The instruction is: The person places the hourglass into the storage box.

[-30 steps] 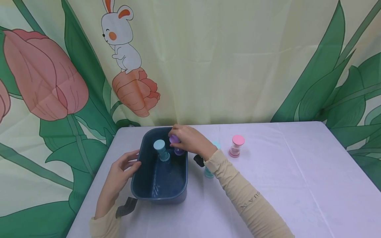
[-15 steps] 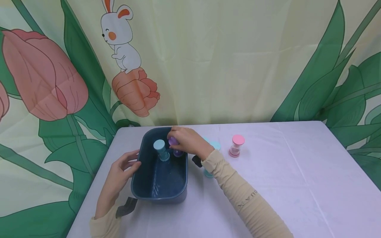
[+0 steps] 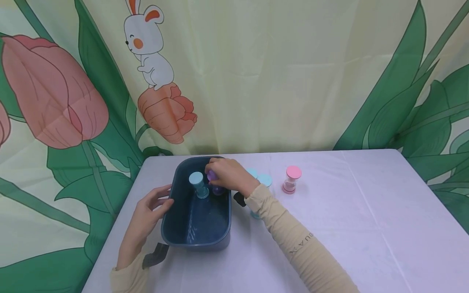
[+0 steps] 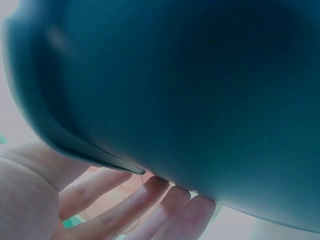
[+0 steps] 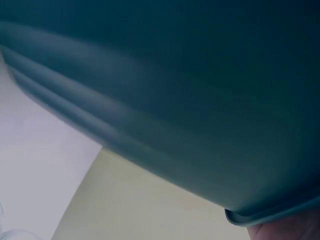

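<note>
Dark blue bin, smooth-walled with a rolled rim, stands on the white-covered table. No brand or label can be read on its visible sides. The left hand is at the bin's left rim, its fingers extended rather than curled; the left wrist view shows the fingertips in contact with the outer wall. The right hand reaches over the far right part of the rim and pinches a purple hourglass. The purple hourglass is inside the bin, toward the far right; whether its base touches the bin floor cannot be told. Just beside it, on its left, a blue hourglass stands upright on the bin floor.

Writing: dark capital letters run along the beige right sleeve. U, A and X can be made out; the first character is uncertain.

On the table to the right of the bin, two light blue caps show beyond the right wrist, and a light blue base shows on the near side, partly hidden by the sleeve. Farther right, well apart from the bin, a pink hourglass stands upright. The backdrop carries printed tulips, leaves and a rabbit on a carrot
</note>
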A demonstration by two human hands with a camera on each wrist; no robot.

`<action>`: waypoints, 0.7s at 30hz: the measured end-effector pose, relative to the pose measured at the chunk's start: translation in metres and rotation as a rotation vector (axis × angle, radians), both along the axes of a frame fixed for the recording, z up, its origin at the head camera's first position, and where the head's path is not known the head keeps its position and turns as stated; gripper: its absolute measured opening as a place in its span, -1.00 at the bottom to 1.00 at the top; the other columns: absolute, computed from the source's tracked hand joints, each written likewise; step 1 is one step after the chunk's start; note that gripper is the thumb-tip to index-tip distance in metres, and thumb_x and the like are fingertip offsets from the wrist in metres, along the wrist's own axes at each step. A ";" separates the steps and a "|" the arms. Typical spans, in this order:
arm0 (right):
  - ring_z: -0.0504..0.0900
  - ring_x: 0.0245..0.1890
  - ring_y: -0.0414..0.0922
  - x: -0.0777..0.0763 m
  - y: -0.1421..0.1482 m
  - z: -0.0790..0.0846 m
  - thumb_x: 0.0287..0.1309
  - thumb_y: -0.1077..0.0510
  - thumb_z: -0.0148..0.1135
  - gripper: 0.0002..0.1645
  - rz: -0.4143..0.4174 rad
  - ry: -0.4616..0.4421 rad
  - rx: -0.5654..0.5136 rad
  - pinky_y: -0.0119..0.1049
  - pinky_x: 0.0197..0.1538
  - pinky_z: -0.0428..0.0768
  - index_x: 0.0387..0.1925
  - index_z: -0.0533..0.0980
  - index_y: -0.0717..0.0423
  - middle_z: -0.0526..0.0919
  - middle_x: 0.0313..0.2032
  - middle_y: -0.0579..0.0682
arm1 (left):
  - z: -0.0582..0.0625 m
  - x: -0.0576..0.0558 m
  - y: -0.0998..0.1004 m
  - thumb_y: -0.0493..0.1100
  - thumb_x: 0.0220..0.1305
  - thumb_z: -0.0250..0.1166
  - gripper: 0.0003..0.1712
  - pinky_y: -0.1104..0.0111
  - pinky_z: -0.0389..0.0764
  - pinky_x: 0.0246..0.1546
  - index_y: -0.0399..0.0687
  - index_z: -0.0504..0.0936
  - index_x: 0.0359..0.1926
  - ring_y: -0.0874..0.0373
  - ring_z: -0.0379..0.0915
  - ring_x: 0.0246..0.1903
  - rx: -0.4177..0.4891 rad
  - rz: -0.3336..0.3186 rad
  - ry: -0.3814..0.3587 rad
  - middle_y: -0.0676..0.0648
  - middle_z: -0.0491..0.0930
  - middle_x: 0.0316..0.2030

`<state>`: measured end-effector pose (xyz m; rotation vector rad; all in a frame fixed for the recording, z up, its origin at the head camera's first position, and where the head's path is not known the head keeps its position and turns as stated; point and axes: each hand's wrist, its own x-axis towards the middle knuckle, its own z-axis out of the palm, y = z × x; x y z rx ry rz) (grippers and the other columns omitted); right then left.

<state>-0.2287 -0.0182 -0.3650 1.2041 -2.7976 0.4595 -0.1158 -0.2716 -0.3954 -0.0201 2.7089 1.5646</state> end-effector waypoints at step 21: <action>0.67 -0.09 -0.14 0.001 -0.003 -0.002 0.12 0.06 0.46 -0.67 -0.013 -0.002 0.043 -0.26 0.07 0.63 -0.07 0.69 0.02 0.68 -0.09 -0.04 | -0.001 0.001 0.000 0.06 0.40 0.24 -0.37 -0.02 0.60 0.05 -0.03 0.36 0.40 -0.17 0.45 0.19 0.001 -0.011 0.008 -0.22 0.44 0.26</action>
